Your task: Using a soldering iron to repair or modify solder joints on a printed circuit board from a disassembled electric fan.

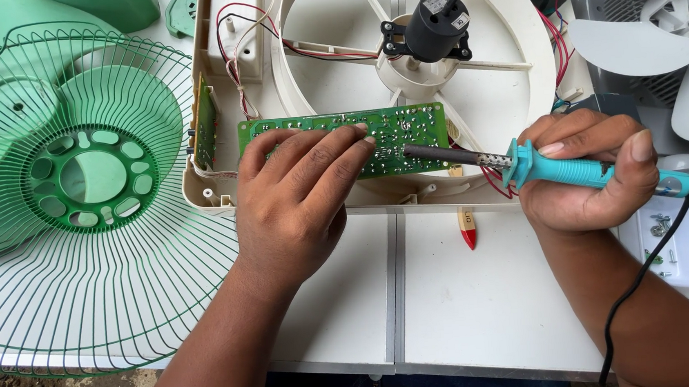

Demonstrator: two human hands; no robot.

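My left hand rests on a green circuit board, fingers pressing its left and middle part against the cream fan housing. My right hand grips a soldering iron with a teal handle. Its dark metal tip touches the board's solder side near the middle. A black cord runs from the handle down past my right wrist. A black motor sits in the centre of the housing, with red and white wires running along the left.
A green wire fan guard lies at the left over a green fan part. White fan blades lie at the upper right. A small white tray of screws sits at the right. A red-tipped tool lies on the white table.
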